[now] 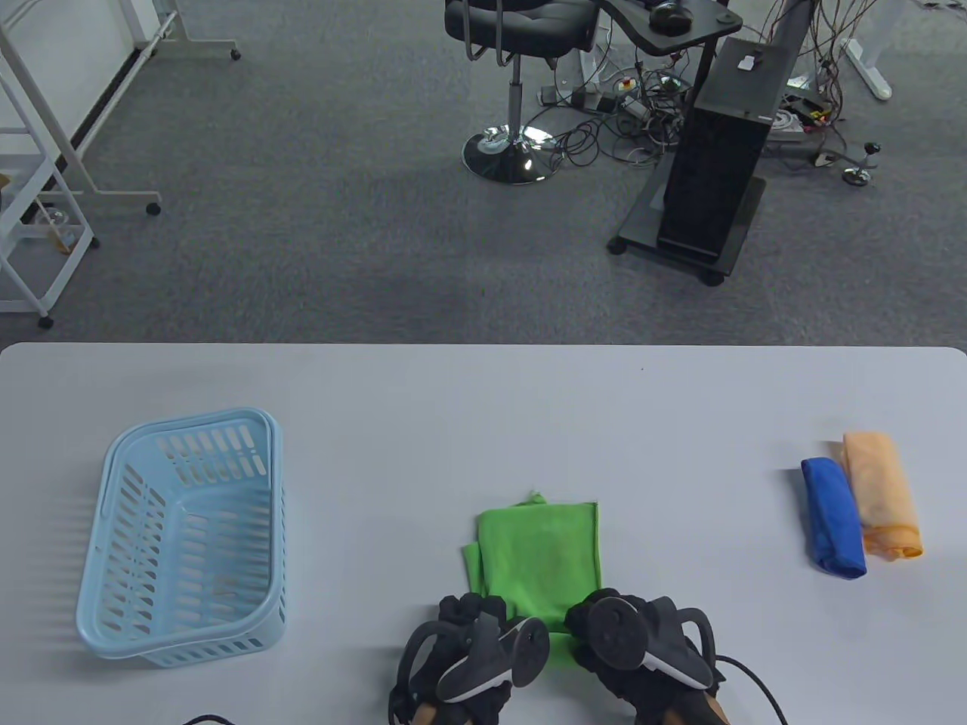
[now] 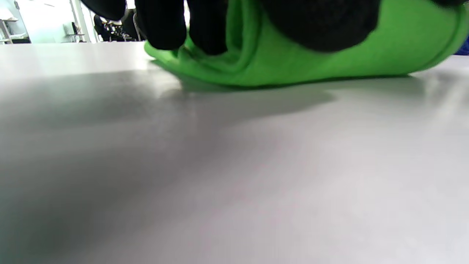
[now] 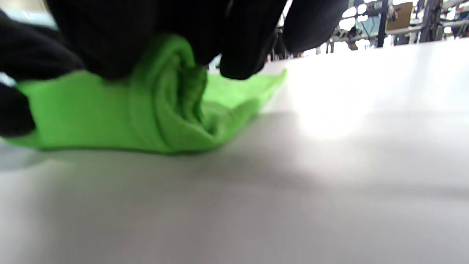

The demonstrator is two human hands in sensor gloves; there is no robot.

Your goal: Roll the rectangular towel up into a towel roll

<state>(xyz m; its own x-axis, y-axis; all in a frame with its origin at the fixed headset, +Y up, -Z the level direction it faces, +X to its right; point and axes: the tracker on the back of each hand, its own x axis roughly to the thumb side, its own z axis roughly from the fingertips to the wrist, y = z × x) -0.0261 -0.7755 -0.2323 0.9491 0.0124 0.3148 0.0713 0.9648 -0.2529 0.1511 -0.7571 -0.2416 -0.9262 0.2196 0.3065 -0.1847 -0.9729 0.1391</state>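
Observation:
A green towel (image 1: 540, 555) lies folded on the white table (image 1: 483, 408) near the front edge, its near end curled into a short roll. My left hand (image 1: 472, 615) and right hand (image 1: 604, 619) rest side by side on that rolled near end and grip it. The left wrist view shows my gloved fingers (image 2: 165, 25) on top of the green roll (image 2: 293, 62). The right wrist view shows the roll's spiral end (image 3: 176, 106) under my fingers (image 3: 242, 47), with the flat part of the towel stretching away behind it.
A light blue plastic basket (image 1: 185, 536) stands at the left of the table. A rolled blue towel (image 1: 833, 517) and a rolled orange towel (image 1: 880, 495) lie side by side at the right. Beyond the table's far edge is carpeted floor with a chair.

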